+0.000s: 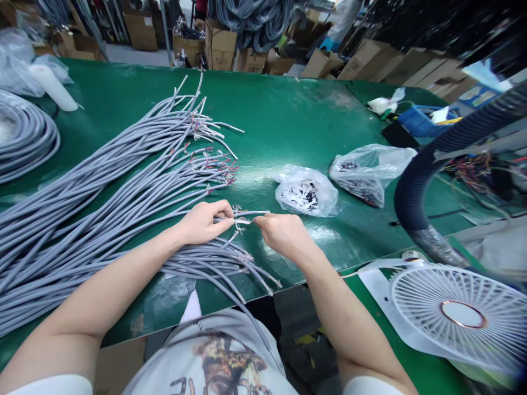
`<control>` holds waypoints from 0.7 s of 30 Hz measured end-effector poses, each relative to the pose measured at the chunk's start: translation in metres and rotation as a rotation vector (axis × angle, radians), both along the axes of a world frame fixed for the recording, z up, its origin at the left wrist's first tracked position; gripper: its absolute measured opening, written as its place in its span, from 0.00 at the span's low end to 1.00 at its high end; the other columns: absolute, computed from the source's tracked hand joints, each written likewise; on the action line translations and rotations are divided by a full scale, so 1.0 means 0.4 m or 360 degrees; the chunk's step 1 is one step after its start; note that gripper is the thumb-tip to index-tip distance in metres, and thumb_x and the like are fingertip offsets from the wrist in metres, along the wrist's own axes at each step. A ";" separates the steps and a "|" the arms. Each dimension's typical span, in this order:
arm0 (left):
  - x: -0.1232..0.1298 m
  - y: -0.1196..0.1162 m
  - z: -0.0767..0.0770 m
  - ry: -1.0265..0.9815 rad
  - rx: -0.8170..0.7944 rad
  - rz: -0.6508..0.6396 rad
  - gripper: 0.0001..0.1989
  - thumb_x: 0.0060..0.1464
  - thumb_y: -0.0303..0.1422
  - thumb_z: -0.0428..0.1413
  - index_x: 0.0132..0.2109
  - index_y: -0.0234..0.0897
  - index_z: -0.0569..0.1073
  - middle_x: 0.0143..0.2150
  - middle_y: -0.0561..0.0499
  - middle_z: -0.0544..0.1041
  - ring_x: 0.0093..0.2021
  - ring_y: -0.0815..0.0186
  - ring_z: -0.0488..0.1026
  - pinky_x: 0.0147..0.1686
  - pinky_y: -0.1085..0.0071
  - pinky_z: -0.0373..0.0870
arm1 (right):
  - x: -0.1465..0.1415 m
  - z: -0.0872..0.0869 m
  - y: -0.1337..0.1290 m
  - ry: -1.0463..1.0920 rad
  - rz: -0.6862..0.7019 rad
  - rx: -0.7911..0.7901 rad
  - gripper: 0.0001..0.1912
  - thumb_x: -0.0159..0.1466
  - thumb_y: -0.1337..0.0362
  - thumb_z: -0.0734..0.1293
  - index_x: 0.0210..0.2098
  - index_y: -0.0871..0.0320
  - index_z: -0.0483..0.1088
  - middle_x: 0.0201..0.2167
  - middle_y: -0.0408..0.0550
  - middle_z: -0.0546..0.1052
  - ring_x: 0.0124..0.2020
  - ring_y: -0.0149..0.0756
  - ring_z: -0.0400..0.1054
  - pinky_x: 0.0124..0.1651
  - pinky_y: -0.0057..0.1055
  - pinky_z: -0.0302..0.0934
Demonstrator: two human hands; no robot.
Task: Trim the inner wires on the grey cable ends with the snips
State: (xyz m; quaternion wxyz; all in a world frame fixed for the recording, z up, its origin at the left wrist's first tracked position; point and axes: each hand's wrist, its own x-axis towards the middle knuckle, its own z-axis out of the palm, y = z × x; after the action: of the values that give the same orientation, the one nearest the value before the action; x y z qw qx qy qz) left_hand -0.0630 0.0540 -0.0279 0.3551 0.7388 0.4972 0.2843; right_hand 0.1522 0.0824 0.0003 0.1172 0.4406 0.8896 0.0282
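Many grey cables lie in bundles across the green table (263, 104), their stripped ends pointing right. My left hand (203, 222) is closed on one grey cable (220, 220) just behind its stripped end, where frayed strands stick out. Close to that end, my right hand (284, 233) pinches with thumb and forefinger at the tip of the wires; what exactly sits between the fingers is too small to make out. A middle bundle (193, 170) shows short red wire ends. Below my left hand lies another bundle (230, 258) with its ends near the table's front edge.
Two clear plastic bags of small parts, one with white and black pieces (307, 195) and one with dark pieces (358, 178), lie right of my hands. A black flexible hose (415, 181) and a white fan (457, 312) stand at right. Coiled cable (28, 134) lies at left.
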 end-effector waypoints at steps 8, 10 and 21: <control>0.002 0.003 0.002 -0.0010 -0.0043 0.0046 0.07 0.52 0.34 0.53 0.33 0.34 0.71 0.22 0.57 0.67 0.23 0.74 0.61 0.26 0.77 0.56 | 0.071 0.003 -0.043 0.0733 -0.0067 0.0276 0.16 0.68 0.62 0.57 0.44 0.56 0.75 0.25 0.45 0.75 0.26 0.29 0.68 0.28 0.26 0.50; 0.002 0.003 0.000 -0.0009 -0.0027 0.0049 0.07 0.52 0.33 0.53 0.32 0.34 0.71 0.22 0.57 0.67 0.23 0.74 0.60 0.27 0.77 0.57 | 0.065 0.009 -0.065 0.0865 0.0050 0.0240 0.16 0.68 0.63 0.57 0.44 0.57 0.75 0.23 0.44 0.73 0.24 0.28 0.66 0.28 0.25 0.50; 0.002 -0.002 -0.011 -0.0087 0.0065 0.0059 0.05 0.50 0.31 0.53 0.31 0.33 0.71 0.23 0.56 0.69 0.24 0.74 0.63 0.27 0.78 0.59 | 0.046 -0.020 -0.053 0.0661 -0.0002 0.0266 0.15 0.66 0.66 0.58 0.41 0.56 0.76 0.23 0.44 0.73 0.23 0.28 0.64 0.25 0.28 0.44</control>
State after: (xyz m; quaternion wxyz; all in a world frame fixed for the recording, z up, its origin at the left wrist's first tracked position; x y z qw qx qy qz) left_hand -0.0623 0.0534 -0.0321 0.3479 0.7286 0.4950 0.3211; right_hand 0.1705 0.0610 -0.0078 -0.1053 0.4458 0.8889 0.0104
